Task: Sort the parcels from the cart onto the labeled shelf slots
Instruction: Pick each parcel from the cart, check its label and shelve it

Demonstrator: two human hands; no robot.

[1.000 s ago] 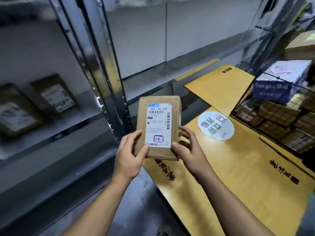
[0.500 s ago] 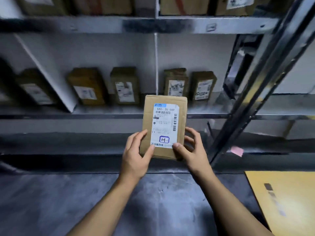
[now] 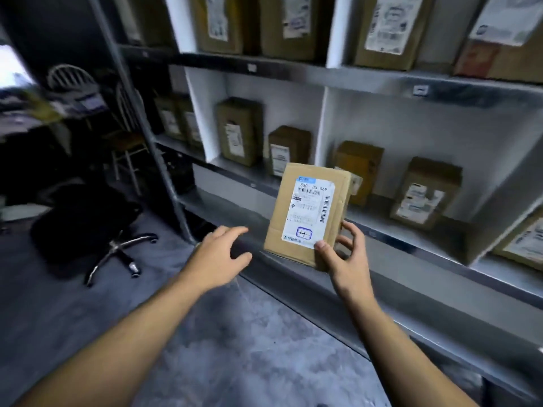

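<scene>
A flat brown cardboard parcel [image 3: 308,212] with a white shipping label marked "H" in a blue box is upright in front of the metal shelf [image 3: 382,227]. My right hand [image 3: 342,254] grips its lower right corner, thumb on the label and fingers behind. My left hand [image 3: 221,254] hovers to the left of the parcel, fingers relaxed, touching nothing. Several brown parcels [image 3: 241,132] stand upright in the middle shelf row behind, split by white dividers [image 3: 202,113]. The cart is out of view.
More labeled parcels [image 3: 388,27] fill the row above. Small slot labels [image 3: 420,90] sit on the shelf edges. A black office chair [image 3: 88,221] and a wooden chair [image 3: 126,136] stand to the left on the grey floor [image 3: 235,333].
My view has swung left along the shelving. My left hand has let go of the parcel and moved off to the left. My right hand alone holds it now.
</scene>
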